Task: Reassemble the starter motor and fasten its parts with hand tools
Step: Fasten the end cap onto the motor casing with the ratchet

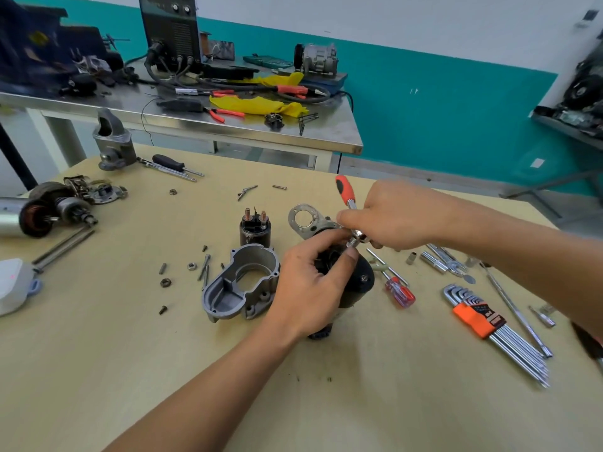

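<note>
Starter motor body (354, 285) stood near the middle of the bench (98, 370), its flanged end plate (305, 220) uppermost. The left hand (310, 288) steadied it, fingers (350, 254) pinching at the socket tip. The right hand (394, 216) was clenched around the red-handled ratchet (346, 194). Seating the socket squarely before turning, while holding the body firmly, would likely avoid cross-threading.
</note>
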Tool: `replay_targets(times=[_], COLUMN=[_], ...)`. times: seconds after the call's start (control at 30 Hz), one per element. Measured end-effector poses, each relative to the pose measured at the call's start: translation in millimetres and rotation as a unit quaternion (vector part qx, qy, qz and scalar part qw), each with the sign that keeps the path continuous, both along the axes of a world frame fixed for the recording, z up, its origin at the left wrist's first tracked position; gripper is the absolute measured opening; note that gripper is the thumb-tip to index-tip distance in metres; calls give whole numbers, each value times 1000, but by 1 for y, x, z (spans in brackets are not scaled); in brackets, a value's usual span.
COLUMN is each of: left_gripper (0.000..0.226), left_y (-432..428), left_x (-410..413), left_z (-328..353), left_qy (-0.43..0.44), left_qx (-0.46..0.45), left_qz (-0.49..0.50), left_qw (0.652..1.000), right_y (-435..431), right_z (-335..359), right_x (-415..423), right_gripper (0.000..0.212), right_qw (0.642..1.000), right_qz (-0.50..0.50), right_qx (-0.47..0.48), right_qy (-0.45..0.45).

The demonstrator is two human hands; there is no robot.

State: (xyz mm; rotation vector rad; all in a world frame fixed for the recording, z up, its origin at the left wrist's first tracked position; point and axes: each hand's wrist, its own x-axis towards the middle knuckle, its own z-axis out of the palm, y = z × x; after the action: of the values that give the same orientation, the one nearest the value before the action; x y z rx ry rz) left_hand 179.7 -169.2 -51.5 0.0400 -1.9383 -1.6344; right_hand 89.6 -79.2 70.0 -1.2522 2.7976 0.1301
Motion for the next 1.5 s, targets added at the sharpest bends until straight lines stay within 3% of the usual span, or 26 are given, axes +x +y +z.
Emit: replay_targets(times=[0.2, 0.33, 0.47, 0.6, 0.77, 0.9, 0.97, 1.07, 1.17, 1.27, 1.33, 1.37, 1.43, 1.5], left_gripper=[23, 21, 24, 24, 20, 11, 11, 19, 20, 15, 17, 18, 16, 18], left_y=[-6, -12, -15, -13, -9, -10, -12, -17, -20, -19, -19, -19, -19, -20], left_x=[-3, -6, -5, -5, -4, -6, -7, -7, -7, -10, -12, -12, -13, -13], left_z=[0, 0, -1, 0, 2, 3, 5, 5, 3, 3, 4, 4, 5, 5], left_qy=[20, 15, 15, 5, 12, -3, -9, -7, -3, -10, -7, -10, -21, -22], left_qx=[8, -9, -18, 1, -6, -2, -14, -42, -62, -34, -23, -20, -9, -13], left_qz=[-49, -72, -85, -74, -58, -56, -64, -88, -98, -83, -79, -83, -97, -108], left_qw=[999, 997, 996, 997, 998, 998, 998, 995, 993, 996, 997, 996, 995, 994], right_y=[16, 36, 46, 45, 37, 34, 30, 24, 21, 19, 19, 19, 18, 19], right_z=[2, 7, 13, 11, 3, 14, 23, 27, 25, 21, 16, 14, 15, 21], right_x=[-7, -16, -20, -16, -3, 2, 1, -4, -5, -9, -10, -10, -6, -3], right_gripper=[69, 48, 42, 24, 44, 36, 26, 27, 16, 48, 54, 52, 38, 17], right_qw=[993, 984, 972, 978, 989, 985, 964, 920, 949, 981, 990, 991, 978, 932], right_qz=[-5, 118, 221, 195, 114, 170, 232, 309, 272, 167, 111, 110, 177, 274], right_qx=[-75, -132, -64, -58, -71, 13, 100, 183, 146, 90, 39, 32, 101, 185], right_qy=[-87, -1, -41, -37, -67, 19, 85, 160, 69, -25, -74, -68, 31, 151])
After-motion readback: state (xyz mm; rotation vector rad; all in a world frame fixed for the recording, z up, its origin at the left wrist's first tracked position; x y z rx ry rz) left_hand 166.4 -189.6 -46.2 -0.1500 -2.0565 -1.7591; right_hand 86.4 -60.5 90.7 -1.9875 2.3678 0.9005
